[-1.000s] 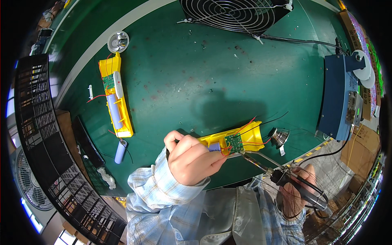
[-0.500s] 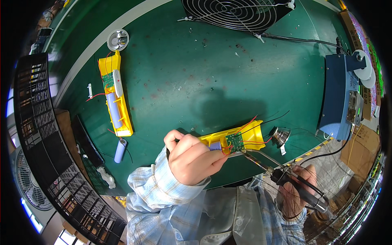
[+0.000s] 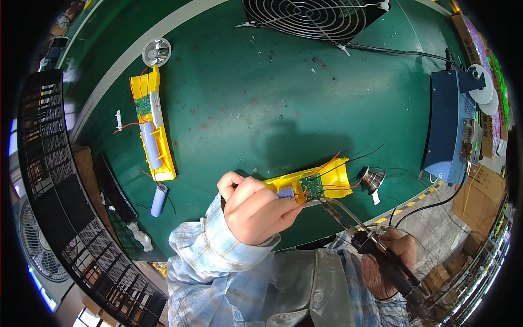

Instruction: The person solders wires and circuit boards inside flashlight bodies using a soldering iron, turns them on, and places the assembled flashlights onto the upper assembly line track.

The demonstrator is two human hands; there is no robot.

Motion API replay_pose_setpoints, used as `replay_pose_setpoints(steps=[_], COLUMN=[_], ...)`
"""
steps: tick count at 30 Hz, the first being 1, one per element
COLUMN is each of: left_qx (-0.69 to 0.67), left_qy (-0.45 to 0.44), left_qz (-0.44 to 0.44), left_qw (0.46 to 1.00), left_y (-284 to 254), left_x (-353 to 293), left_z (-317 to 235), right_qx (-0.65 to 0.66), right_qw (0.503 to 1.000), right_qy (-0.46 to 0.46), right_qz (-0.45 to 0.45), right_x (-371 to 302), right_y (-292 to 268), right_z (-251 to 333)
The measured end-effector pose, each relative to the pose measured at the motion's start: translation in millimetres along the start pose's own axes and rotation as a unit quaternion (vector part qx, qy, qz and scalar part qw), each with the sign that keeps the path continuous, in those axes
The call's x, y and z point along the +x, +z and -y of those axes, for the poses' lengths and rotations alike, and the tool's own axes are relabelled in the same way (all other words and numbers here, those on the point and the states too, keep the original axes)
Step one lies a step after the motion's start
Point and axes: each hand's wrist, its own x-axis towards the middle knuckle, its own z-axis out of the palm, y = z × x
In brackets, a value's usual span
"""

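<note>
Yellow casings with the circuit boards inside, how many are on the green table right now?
2. One yellow casing lies untouched at the table's left, below a silver reflector. The other yellow casing is near the front edge, held by the left hand. Its left end is partly hidden by the fingers.

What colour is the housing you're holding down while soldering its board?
Yellow; the housing under the left hand shows best in the head view.

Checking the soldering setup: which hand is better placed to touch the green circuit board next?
Right hand: its soldering iron tip sits at the circuit board. The left hand grips the yellow housing.
</note>
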Motion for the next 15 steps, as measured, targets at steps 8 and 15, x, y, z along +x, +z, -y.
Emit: replay_pose_setpoints(steps=[8, 15], left_qx=[0.001, -0.002], left_qy=[0.010, 0.023], left_qz=[-0.010, -0.018], left_qw=[1.000, 1.000], left_y=[0, 0], left_x=[1, 2], left_z=[0, 1], right_qx=[-0.183, -0.131], right_qw=[0.976, 0.990], right_qy=[-0.107, -0.026], right_qz=[-0.047, 0.040], right_x=[-14, 10], right_y=[-12, 9], right_z=[-23, 12])
